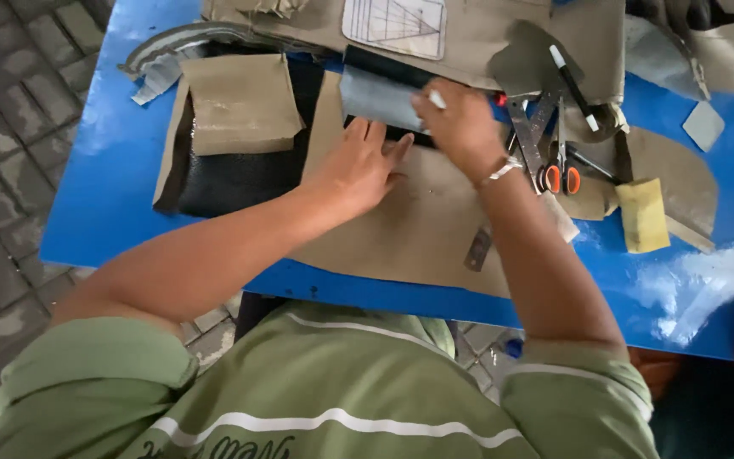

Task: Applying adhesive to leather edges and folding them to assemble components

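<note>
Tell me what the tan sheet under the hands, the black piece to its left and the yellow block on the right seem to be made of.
Tan sheet: probably thin cardboard or pattern paper; matte, flat, clean cut edges.
Black piece: likely leather or imitation leather; faint sheen and grainy surface.
Yellow block: looks like sponge or foam; dull, thick, soft-edged, though not certain.

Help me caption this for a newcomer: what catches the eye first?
The bright blue table, strewn with tan pattern pieces. At its middle both hands work: the left hand flat on a large tan sheet, the right hand holding white chalk. Orange-handled scissors lie to the right.
</note>
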